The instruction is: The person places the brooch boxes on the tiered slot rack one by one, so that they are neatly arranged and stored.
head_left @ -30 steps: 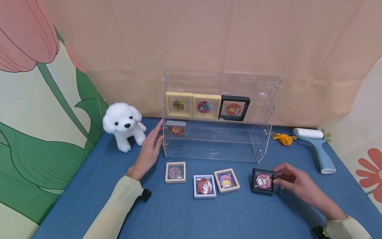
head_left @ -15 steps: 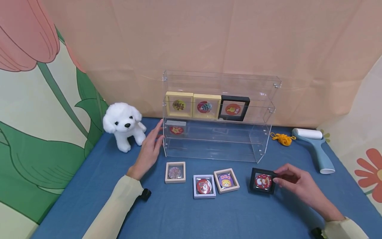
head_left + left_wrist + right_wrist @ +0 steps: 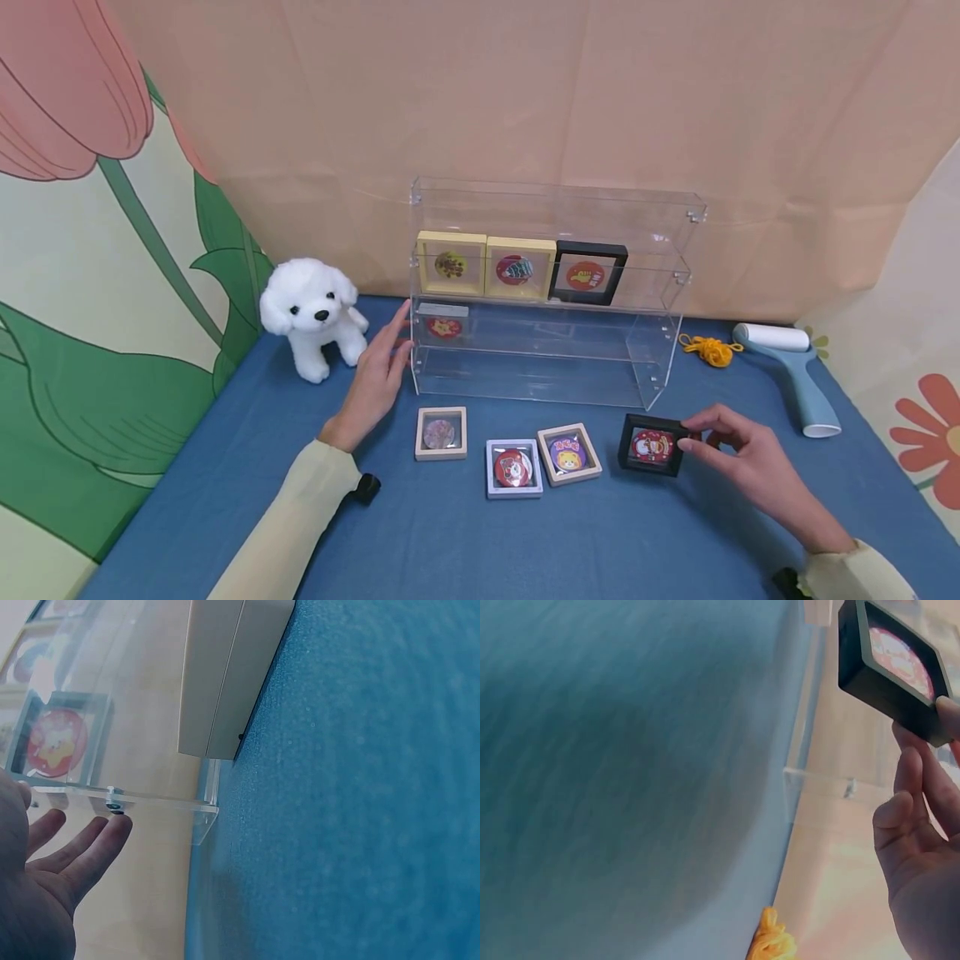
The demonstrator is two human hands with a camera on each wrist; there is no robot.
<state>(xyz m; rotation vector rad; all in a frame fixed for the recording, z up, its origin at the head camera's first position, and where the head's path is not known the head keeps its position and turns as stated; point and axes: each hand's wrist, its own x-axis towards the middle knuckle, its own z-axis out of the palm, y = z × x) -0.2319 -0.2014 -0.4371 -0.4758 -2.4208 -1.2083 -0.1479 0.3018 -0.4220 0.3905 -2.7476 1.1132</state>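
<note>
My right hand [image 3: 738,454] pinches a small black square frame [image 3: 649,446] with a red round badge inside, thumb in front and fingers behind. In the right wrist view the black frame [image 3: 892,667] is tilted and lifted off the cloth. My left hand [image 3: 375,379] touches the left side of a clear acrylic display shelf [image 3: 540,387], its fingers extended. In the left wrist view the fingertips [image 3: 112,832] lie along the shelf's edge. On the upper tier stand two yellow frames [image 3: 452,287] and a black one [image 3: 588,247]. A grey frame [image 3: 444,311] with a red badge stands at left below.
Before the shelf lie a beige frame [image 3: 441,454], a white frame [image 3: 513,492] and a cream frame [image 3: 570,477]. A white plush dog [image 3: 311,321] sits at left. Orange cord [image 3: 712,350] and a blue lint roller [image 3: 802,383] lie at right.
The right hand has raised the black frame off the cloth, tilted it more upright and moved it slightly left. My left hand has stayed at the shelf's side.
</note>
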